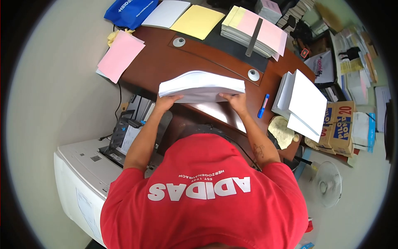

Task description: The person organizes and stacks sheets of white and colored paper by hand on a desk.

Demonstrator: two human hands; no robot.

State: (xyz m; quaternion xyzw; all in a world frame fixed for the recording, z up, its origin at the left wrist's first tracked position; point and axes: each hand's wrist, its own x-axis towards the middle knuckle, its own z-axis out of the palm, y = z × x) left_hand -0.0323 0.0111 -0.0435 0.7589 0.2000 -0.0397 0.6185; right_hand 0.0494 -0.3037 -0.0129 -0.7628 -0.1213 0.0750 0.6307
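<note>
"ADIDAS" is read on the red shirt (203, 199), "PILOT BOND" on the brown cardboard boxes (339, 124). The thick stack of white paper (202, 86) is gripped at both near corners by the fingers of the left hand (167, 101) and right hand (235, 101), its long axis lying left to right above the brown wooden counter (166, 62).

Bare brown desk (166, 66) lies open beyond the white paper stack (202, 86), reaching to the pink sheet (120, 55) at the left. Farther back, the pink-topped pile (253, 35) under a grey ruler (253, 37) blocks the way. To the right, a blue marker (263, 106) and leaning white sheets (304, 103) crowd the edge; a printer (89, 166) fills the left.
</note>
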